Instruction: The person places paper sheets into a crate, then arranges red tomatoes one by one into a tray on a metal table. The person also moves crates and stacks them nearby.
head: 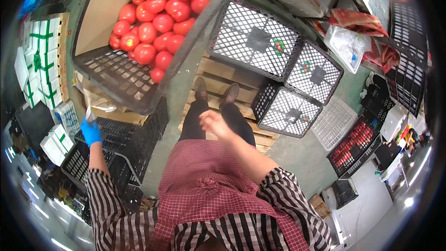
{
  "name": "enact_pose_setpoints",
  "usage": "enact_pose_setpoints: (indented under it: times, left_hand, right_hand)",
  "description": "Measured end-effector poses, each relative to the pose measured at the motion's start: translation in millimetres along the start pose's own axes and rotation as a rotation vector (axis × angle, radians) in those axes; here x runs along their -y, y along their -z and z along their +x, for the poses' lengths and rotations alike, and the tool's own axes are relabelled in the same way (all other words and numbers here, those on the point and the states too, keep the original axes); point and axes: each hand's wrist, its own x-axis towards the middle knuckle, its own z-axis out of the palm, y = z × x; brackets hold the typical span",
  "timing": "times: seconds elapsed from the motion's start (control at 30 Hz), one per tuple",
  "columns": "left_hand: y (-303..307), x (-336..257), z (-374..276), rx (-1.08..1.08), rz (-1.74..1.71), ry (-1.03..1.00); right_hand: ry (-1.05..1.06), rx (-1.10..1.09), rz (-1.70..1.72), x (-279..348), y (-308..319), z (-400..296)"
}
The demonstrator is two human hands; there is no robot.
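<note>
My left hand (91, 132), in a blue glove, has its fingers closed on a crumpled piece of paper or thin wrapping (90, 113) beside the stacked crates at the left. My right hand (215, 123) is bare and hangs over my legs with its fingers loosely curled; nothing shows in it. Ahead of me a black plastic crate (122, 85) holds many red tomatoes (163, 22) and a cardboard liner (106, 10). Below it, brown paper and cardboard (122, 116) lie on a black crate (118, 132).
My feet are on a wooden pallet (216, 76). Stacked black crates with white contents (258, 38) stand on its right side. White boxes with green straps (43, 59) are at the far left. A crate with red items (355, 143) and a white foam box (345, 47) are at the right.
</note>
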Motion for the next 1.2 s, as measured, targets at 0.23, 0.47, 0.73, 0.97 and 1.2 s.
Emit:
enact_pose_setpoints:
  times: [0.23, 0.47, 0.73, 0.97, 1.2]
  left_hand:
    - [-155, -100, -85, 0.710, 0.029, 0.001]
    - [-208, -320, -197, 1.099, -0.181, 0.001]
    - [-258, -454, -140, 0.939, -0.224, -0.079]
    - [-361, -500, -33, 0.442, -0.157, -0.306]
    - [-410, -501, 19, 0.604, -0.429, -0.211]
  right_hand:
    - [-0.011, -0.480, 0.081, -2, 160, 6]
    - [-0.059, -0.606, -0.023, 28, 284, -7]
    - [-0.127, -0.669, -0.011, 51, 363, 3]
    - [-0.213, -0.702, 0.252, 50, 363, 70]
    - [-0.003, -0.828, 0.606, 28, 344, 139]
